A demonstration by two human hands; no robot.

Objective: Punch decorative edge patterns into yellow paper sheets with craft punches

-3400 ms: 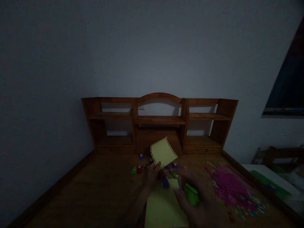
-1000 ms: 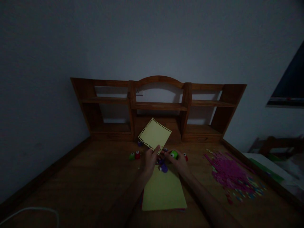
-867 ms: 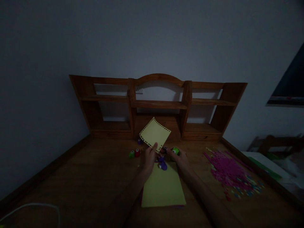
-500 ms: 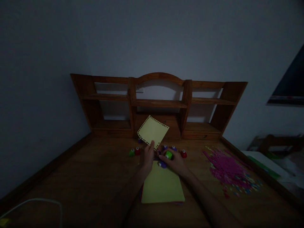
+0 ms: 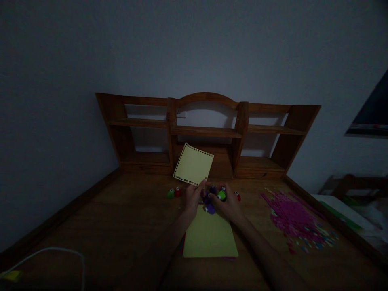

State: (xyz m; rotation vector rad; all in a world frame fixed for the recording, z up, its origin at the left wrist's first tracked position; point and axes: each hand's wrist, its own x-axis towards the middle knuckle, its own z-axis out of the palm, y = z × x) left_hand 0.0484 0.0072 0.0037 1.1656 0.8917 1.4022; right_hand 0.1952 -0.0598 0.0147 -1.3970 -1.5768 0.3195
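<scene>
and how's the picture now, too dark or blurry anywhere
In the head view, light is dim and the left forearm sinks into shadow; the raised yellow sheet shows without glare; the pink pile looks soft; wide-angle distortion seems to stretch the sides.

We see a pale yellow sheet (image 5: 194, 163) edged with dark spots, a plain yellow stack (image 5: 210, 236), vivid pink strips (image 5: 291, 216), and a brown wooden table (image 5: 136, 218) with visible grain.

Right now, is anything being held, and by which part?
Left hand: hole-edged yellow sheet, by its lower right corner. Right hand: small green object, exact grip too dark to tell.
</scene>
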